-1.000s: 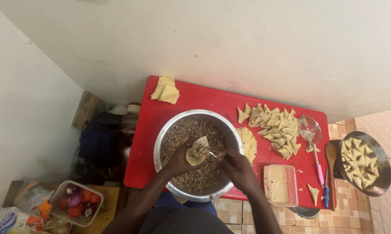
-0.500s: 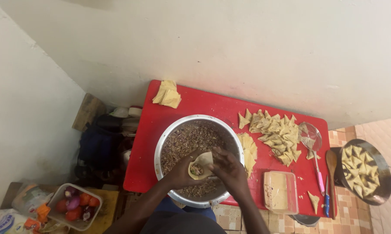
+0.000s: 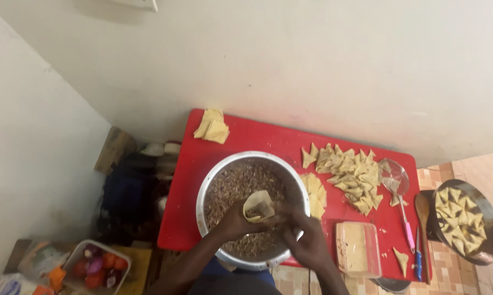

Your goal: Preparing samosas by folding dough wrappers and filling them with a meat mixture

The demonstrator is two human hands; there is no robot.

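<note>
My left hand (image 3: pixel 234 221) holds a pale pastry cone (image 3: pixel 258 205) over a big steel bowl (image 3: pixel 210 184) full of brown minced filling (image 3: pixel 236 183). My right hand (image 3: pixel 306 237) is beside it, fingers touching the cone's right edge; whether it holds a spoon is hidden. The bowl rests on a red table (image 3: pixel 257 136). A stack of flat pastry strips (image 3: pixel 315 194) lies just right of the bowl.
A heap of folded triangular pastries (image 3: pixel 349 170) lies on the table's right, with a wire skimmer (image 3: pixel 395 179), a clear box (image 3: pixel 357 248) and folded dough (image 3: pixel 212 125). A dark pan (image 3: pixel 489 216) of triangles stands far right. A tub of vegetables (image 3: pixel 96 266) sits lower left.
Both hands and the cone have shifted slightly lower and closer together over the bowl. The right hand has come in against the cone.
</note>
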